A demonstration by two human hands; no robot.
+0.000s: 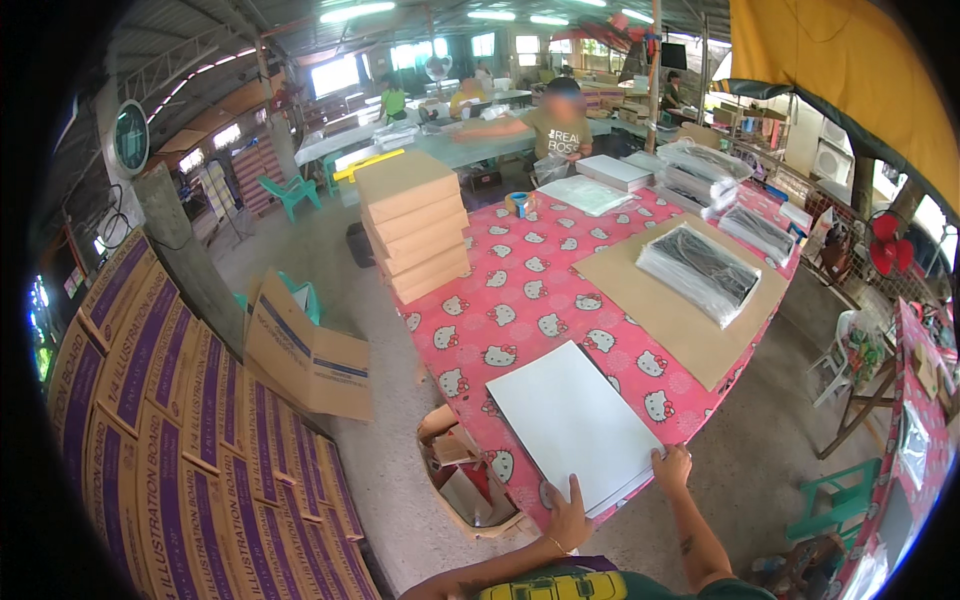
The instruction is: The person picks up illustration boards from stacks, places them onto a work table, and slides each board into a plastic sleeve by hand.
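Note:
A stack of large white boards [572, 420] lies near the front corner of the table, its lower edge slightly fanned. At the stack's near left corner is my left hand [568, 522], thumb on the top board and fingers along the side. My right hand [673, 468] has its fingers curled round the near right corner. Under the stack is a pink patterned tablecloth [520, 320]. Farther right, clear plastic-wrapped packs [700, 272] lie on a brown sheet [640, 262].
Brown wrapped bundles [412, 225] are piled at the table's left edge. Below stands an open carton [470, 480] with scraps. Stacked cartons [200, 450] fill the left side. Across the table a person [562, 130] stands by more white boards [612, 173]. A green stool [835, 505] is at right.

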